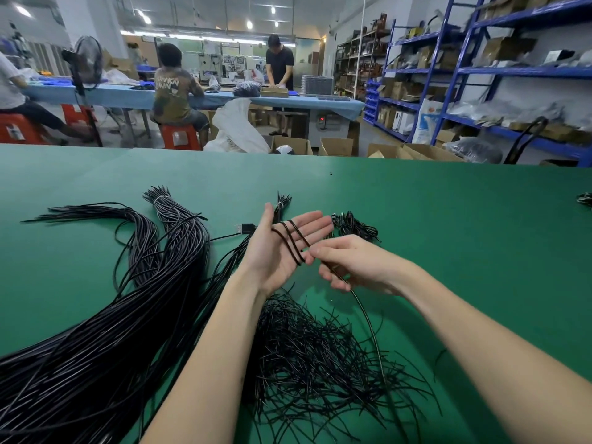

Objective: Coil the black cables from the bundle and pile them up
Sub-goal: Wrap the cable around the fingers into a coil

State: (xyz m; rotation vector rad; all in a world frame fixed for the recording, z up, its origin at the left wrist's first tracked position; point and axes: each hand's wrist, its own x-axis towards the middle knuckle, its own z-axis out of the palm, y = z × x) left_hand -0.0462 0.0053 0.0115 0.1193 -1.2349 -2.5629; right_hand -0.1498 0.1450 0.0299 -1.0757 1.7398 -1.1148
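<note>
Left hand [282,248] flat, palm up, fingers straight together, three cable [293,243] turns across palm; right hand [349,264] just beside it pinches feed end; keep tension even, stack turns snug; bundle [105,331] left of left hand on table [448,219]

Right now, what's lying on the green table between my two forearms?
In the head view, a loose tangle of thin black cable ends on the green table.

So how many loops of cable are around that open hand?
3 wraps of the black cable cross the palm of the left hand, side by side; any behind the hand are hidden. The right hand pinches the cable's free run.
</note>
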